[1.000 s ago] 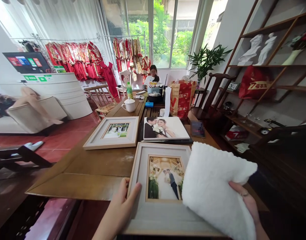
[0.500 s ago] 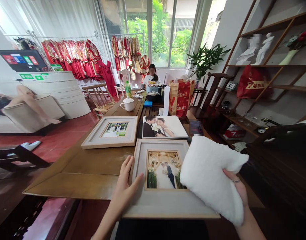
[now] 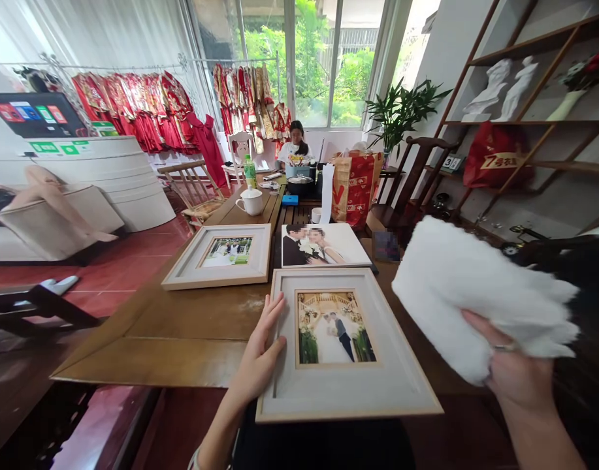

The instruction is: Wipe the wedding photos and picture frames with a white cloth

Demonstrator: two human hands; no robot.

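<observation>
A light wooden picture frame (image 3: 348,398) with a wedding photo (image 3: 337,329) inside leans against the near edge of the table, its lower end over my lap. My left hand (image 3: 264,349) holds the frame by its left side, thumb on the front and fingers along the border. Off to the right of the frame, my right hand (image 3: 515,372) grips a fluffy white cloth (image 3: 451,294), which is in the air and apart from the frame. A second framed photo (image 3: 225,254) lies flat behind to the left. Beside it is an unframed photo print (image 3: 323,247) of a couple.
The brown wooden table (image 3: 181,346) carries a white lidded mug (image 3: 250,202), a green bottle (image 3: 250,173) and a red-and-brown paper bag (image 3: 355,189). A person (image 3: 295,147) sits at the far end. Shelves (image 3: 534,124) stand along the right.
My right hand has carried the white cloth off the frame's right part, rightward and up. The frame's lower right is uncovered now. My left hand stays on the frame, slightly shifted right.
</observation>
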